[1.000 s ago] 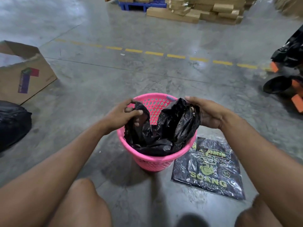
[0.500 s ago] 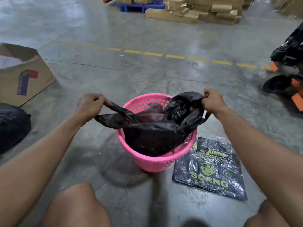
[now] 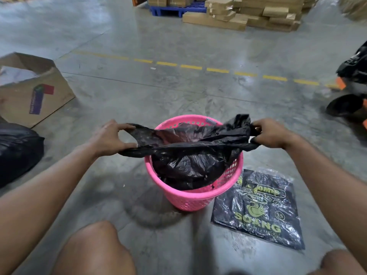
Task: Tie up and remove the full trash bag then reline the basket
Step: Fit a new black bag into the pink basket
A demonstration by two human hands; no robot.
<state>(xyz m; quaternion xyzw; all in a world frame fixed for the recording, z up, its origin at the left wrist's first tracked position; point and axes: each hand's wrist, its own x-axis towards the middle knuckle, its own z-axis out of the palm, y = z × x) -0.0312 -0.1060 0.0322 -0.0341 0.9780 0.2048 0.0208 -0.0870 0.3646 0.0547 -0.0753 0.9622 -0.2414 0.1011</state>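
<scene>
A pink perforated basket (image 3: 190, 199) stands on the concrete floor in front of my knees. A black trash bag (image 3: 188, 165) sits inside it, its mouth stretched wide above the rim. My left hand (image 3: 111, 138) pinches the bag's left edge, out past the basket's left side. My right hand (image 3: 272, 133) grips the bunched right edge beyond the basket's right side. The near lip of the bag runs taut between both hands. The bag's lower part hangs inside the basket.
A flat pack of black bags with yellow print (image 3: 260, 209) lies on the floor right of the basket. A filled black bag (image 3: 17, 151) and an open cardboard box (image 3: 33, 90) sit at left. A black and orange machine (image 3: 351, 90) is at right; stacked cartons (image 3: 248, 14) lie far back.
My hands have moved apart from over the basket, pulling the bag's edges outward. The bag's mouth has gone from bunched to stretched wide across the rim.
</scene>
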